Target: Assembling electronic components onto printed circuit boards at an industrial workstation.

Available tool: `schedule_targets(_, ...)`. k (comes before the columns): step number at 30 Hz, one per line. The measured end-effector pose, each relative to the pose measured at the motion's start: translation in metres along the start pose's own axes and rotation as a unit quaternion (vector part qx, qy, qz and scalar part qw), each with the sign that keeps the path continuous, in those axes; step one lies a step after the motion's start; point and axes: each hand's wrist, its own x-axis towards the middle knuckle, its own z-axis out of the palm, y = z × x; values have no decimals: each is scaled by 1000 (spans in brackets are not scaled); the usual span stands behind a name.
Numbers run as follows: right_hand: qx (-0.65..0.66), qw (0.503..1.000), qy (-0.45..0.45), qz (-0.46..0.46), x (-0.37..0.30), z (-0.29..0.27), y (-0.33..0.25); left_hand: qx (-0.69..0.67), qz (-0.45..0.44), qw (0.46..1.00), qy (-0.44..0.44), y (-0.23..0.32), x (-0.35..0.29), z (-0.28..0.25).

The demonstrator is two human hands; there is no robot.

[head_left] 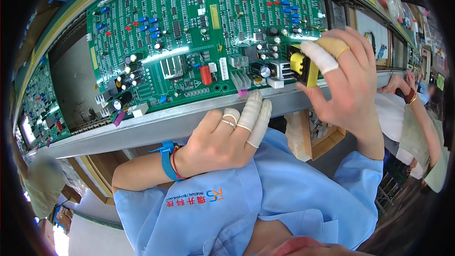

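My right hand [348, 78] is closed around a yellow-and-black transformer [297, 64], with thumb and fingers on its sides. It is at the lower right of a green circuit board [199, 14]; I cannot tell whether it is seated. White and yellow finger cots cover some of this hand's fingertips. My left hand [232, 130], wearing white finger cots and a blue wrist strap [168, 161], lies against the front metal rail [185, 125]. Its fingers are stretched out and hold nothing visible. Just above their tips is a clear plastic part with a pink end [241, 87].
Another green board [40, 99] sits farther left on the conveyor line. A cardboard box [327, 137] with small parts stands below the rail. At the right, a co-worker's arm [424, 109] reaches toward the line; another person [45, 180] is at the lower left.
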Motion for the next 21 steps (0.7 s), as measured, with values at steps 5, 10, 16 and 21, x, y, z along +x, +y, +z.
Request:
schedule_targets(5, -4, 999, -42, 8, 13, -2, -4, -16, 14, 1000, 13, -10, 0, 3)
schedule_targets(10, 15, 999, -34, 16, 19, 2, 1, -43, 11, 999, 22, -14, 1, 4)
schedule_targets(16, 5, 999, -38, 17, 13, 2, -2, -43, 33, 998, 12, -19, 1, 2)
schedule_targets(21, -5, 998, -39, 40, 9, 4, 0, -44, 49, 998, 6, -21, 2, 0)
